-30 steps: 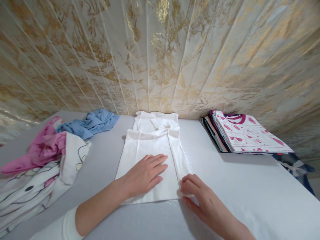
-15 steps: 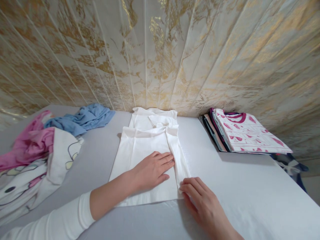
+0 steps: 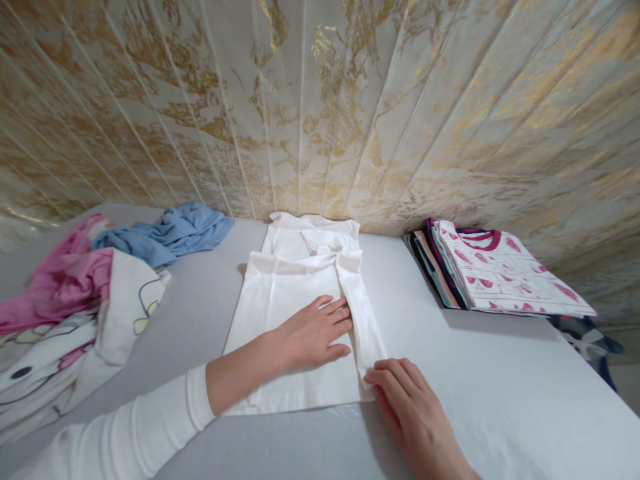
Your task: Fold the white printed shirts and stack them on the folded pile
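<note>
A white shirt (image 3: 300,293) lies on the pale table before me, its near part nearly flat and its far end bunched in creases. A narrow folded strip of it runs down the right side. My left hand (image 3: 316,333) lies flat on the cloth, fingers slightly spread, with the fingertips against the inner edge of that strip. At the strip's lower end, by the near right corner, my right hand (image 3: 413,407) pinches the cloth between thumb and fingers. The thumb is partly hidden.
To the left lie a crumpled pink and white printed garment (image 3: 75,287) and a blue garment (image 3: 170,230). A stack of folded clothes (image 3: 510,270) stands at the right, a pink-patterned shirt on top. Dark patterned cloth (image 3: 587,340) shows beneath. A gold-patterned curtain (image 3: 310,113) hangs behind the table.
The fingers of my left hand have spread a little and the hand has shifted slightly on the cloth. My right hand keeps its pinch at the corner. The view has moved slightly.
</note>
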The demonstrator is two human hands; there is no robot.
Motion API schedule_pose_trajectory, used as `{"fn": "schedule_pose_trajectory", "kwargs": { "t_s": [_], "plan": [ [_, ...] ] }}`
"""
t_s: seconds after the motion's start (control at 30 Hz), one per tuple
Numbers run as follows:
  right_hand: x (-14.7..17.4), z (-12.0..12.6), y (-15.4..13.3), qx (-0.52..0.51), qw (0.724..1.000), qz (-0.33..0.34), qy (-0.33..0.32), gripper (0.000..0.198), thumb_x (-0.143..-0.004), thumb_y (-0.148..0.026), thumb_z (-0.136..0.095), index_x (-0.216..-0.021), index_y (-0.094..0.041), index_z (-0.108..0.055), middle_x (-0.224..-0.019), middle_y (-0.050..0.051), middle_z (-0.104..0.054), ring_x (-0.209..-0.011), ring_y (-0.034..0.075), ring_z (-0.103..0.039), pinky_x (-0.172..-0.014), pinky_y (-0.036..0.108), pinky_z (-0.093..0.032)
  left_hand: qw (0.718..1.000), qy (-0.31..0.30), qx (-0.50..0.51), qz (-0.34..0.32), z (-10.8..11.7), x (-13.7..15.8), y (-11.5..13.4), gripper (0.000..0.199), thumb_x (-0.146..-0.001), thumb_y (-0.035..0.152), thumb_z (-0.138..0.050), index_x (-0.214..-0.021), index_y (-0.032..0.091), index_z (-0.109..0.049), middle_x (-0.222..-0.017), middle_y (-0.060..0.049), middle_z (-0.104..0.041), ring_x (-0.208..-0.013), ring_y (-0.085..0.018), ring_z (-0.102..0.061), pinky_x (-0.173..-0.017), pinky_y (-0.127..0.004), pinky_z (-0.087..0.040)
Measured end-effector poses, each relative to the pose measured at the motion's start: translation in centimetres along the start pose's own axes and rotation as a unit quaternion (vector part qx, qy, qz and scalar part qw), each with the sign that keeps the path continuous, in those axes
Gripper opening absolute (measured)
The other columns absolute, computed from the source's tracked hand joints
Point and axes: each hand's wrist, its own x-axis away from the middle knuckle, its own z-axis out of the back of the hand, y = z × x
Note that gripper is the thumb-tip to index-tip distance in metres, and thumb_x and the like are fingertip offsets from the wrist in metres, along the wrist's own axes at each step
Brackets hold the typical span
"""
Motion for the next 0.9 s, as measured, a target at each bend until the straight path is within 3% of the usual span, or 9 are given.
{"fn": "schedule_pose_trajectory", "kwargs": {
  "t_s": [0.13, 0.2, 0.3, 0.43, 0.9],
  "plan": [
    [0.1, 0.1, 0.1, -0.010, 1.000, 0.001, 0.004, 0.023, -0.093, -0.010, -0.041, -0.095, -0.024, -0.059, -0.084, 0.004, -0.064, -0.075, 0.019, -0.060, -0.065, 0.032, -0.050, 0.990, 0.070, -0.007, 0.121, 0.5, -0.2, -0.7, 0.029, -0.092, 0.026, -0.055, -0.118, 0.015, -0.052, -0.129, -0.014, -0.054, -0.121, -0.029, -0.047, -0.099, -0.044, -0.035],
    [0.1, 0.1, 0.1, -0.012, 1.000, 0.002, 0.003, 0.023, -0.093, -0.010, -0.041, -0.095, -0.024, -0.059, -0.084, 0.004, -0.064, -0.075, 0.019, -0.060, -0.065, 0.032, -0.050, 0.985, 0.092, -0.004, 0.148, 0.7, -0.9, -1.5, 0.032, -0.089, 0.020, -0.056, -0.119, 0.014, -0.050, -0.129, -0.016, -0.052, -0.120, -0.031, -0.046, -0.097, -0.046, -0.036],
    [0.0, 0.1, 0.0, -0.014, 1.000, 0.007, 0.005, 0.022, -0.093, -0.010, -0.041, -0.096, -0.024, -0.059, -0.085, 0.004, -0.065, -0.075, 0.019, -0.060, -0.065, 0.031, -0.051, 0.992, 0.082, 0.011, 0.097, 0.6, -2.5, -3.1, 0.039, -0.084, 0.009, -0.054, -0.122, 0.018, -0.052, -0.139, -0.012, -0.046, -0.129, -0.026, -0.041, -0.103, -0.042, -0.033],
    [0.2, 0.0, 0.1, -0.016, 1.000, 0.012, 0.010, 0.022, -0.094, -0.011, -0.042, -0.097, -0.025, -0.059, -0.085, 0.004, -0.065, -0.075, 0.019, -0.061, -0.065, 0.031, -0.051, 0.997, 0.061, 0.040, 0.024, -0.1, -4.3, -4.6, 0.043, -0.080, -0.002, -0.048, -0.112, 0.024, -0.062, -0.135, -0.003, -0.054, -0.129, -0.018, -0.045, -0.105, -0.037, -0.031],
    [0.6, 0.0, 0.3, -0.016, 1.000, 0.012, -0.002, 0.021, -0.094, -0.009, -0.041, -0.098, -0.023, -0.056, -0.087, 0.005, -0.065, -0.078, 0.019, -0.060, -0.067, 0.032, -0.051, 0.994, 0.082, 0.062, 0.040, -1.4, -4.5, -5.2, 0.044, -0.087, 0.003, -0.038, -0.125, 0.018, -0.054, -0.142, -0.009, -0.050, -0.135, -0.016, -0.039, -0.104, -0.037, -0.031]
  ]
}}
